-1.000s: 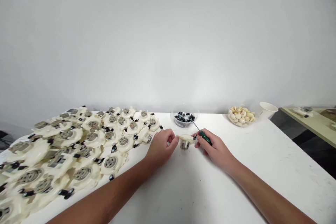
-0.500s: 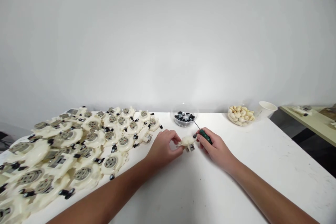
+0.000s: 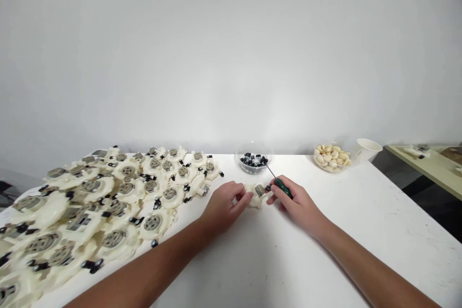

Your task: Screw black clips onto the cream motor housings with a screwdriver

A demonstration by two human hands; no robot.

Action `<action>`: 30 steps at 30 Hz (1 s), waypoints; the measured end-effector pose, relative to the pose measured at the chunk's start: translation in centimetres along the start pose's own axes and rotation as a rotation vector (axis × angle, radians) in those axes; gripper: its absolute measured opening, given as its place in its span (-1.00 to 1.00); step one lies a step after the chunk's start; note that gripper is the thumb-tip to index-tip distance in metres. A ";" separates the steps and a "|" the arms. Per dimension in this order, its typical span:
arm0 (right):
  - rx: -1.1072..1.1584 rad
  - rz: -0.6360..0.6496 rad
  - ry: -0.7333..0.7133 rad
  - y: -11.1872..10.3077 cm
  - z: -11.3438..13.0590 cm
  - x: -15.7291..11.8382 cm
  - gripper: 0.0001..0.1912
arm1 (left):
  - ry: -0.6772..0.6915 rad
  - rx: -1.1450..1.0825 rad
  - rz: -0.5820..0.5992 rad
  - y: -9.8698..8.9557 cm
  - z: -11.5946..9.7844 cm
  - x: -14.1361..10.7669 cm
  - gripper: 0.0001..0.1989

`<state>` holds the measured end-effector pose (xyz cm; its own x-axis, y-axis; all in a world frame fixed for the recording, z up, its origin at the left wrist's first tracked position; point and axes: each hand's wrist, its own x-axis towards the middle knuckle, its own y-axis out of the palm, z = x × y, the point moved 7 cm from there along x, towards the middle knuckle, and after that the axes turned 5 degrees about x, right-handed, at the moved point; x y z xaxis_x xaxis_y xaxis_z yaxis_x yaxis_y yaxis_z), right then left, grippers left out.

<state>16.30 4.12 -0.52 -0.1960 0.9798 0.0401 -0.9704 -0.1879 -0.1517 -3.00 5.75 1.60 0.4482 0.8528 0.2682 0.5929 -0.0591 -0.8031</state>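
Note:
Between the thumb and fingers of my left hand (image 3: 224,206) is a cream plastic housing (image 3: 255,201) with a grey motor (image 3: 259,190) facing up. My right hand (image 3: 299,207) is closed around the green handle of a screwdriver (image 3: 283,188), whose thin shaft slants up and left toward a clear bowl. A small black piece (image 3: 268,187) shows at the right fingertips, close to the housing; whether those fingers pinch it I cannot tell. Both hands are just above the white table (image 3: 288,264).
Many similar motor housings (image 3: 152,223) with black fittings cover the table's left side. Behind my hands stands the clear bowl (image 3: 249,170) of black pieces. Farther right are a bowl of cream plastic pieces (image 3: 332,158) and a paper cup (image 3: 364,150). A second table (image 3: 429,166) lies beyond the right edge.
My left hand has turned the housing over, so its grey motor now faces up instead of down. The right hand and screwdriver have hardly moved.

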 end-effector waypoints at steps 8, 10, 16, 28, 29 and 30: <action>-0.113 -0.013 -0.045 0.0 1.0 0.0 -0.70 | 0.124 -0.125 -0.027 -0.9 -1.4 0.1 -0.77; -0.128 0.001 -0.038 0.0 1.0 0.0 -0.70 | 0.132 -0.168 -0.015 -0.8 -1.5 0.0 -0.73; -0.149 0.059 -0.045 0.3 1.7 -0.2 -0.70 | -0.072 -0.297 0.076 0.2 0.3 0.0 -0.63; -0.083 0.107 -0.052 0.7 1.8 -0.3 -0.72 | -0.127 -0.229 0.119 0.6 0.6 0.4 -0.59; -0.062 0.107 -0.050 0.8 1.7 -0.3 -0.72 | -0.143 -0.235 0.122 0.7 0.7 0.5 -0.56; -0.040 0.103 -0.047 0.9 1.5 -0.2 -0.71 | -0.150 -0.224 0.119 0.8 0.8 0.5 -0.54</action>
<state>15.30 3.63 0.83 -0.3018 0.9509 0.0684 -0.9385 -0.2837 -0.1968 -2.84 6.57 0.71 0.4293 0.8992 0.0841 0.6827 -0.2622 -0.6820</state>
